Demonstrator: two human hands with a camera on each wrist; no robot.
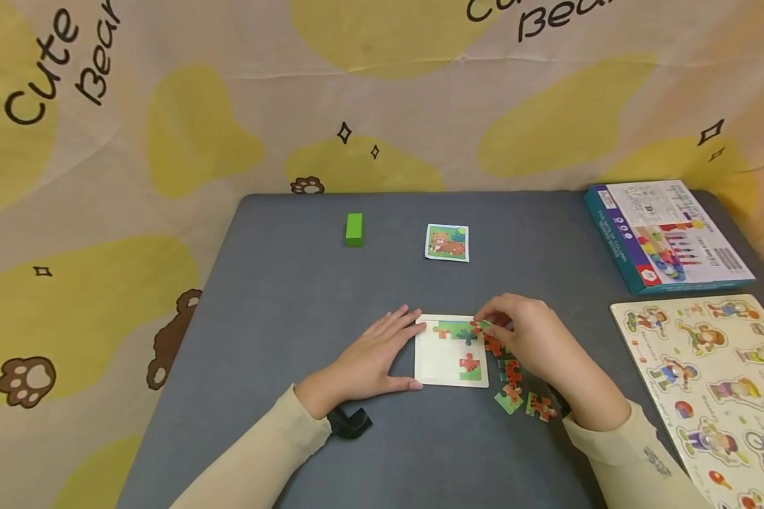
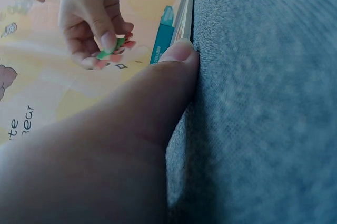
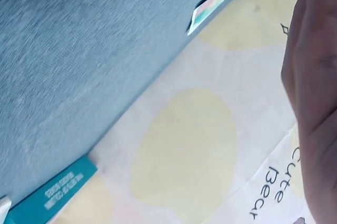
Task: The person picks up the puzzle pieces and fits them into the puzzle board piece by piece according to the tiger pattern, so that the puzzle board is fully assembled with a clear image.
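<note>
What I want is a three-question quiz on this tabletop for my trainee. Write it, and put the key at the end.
1. Open question: What do the fingers of the right hand pinch?
2. True or false: The picture card lies inside the white puzzle tray.
3. Fill in the blank: In the head view, the flat thing just below the blue box on the right is the ____.

Key:
1. A puzzle piece.
2. False; the picture card lies on the table, beyond the white puzzle tray.
3. Board with figures.
</note>
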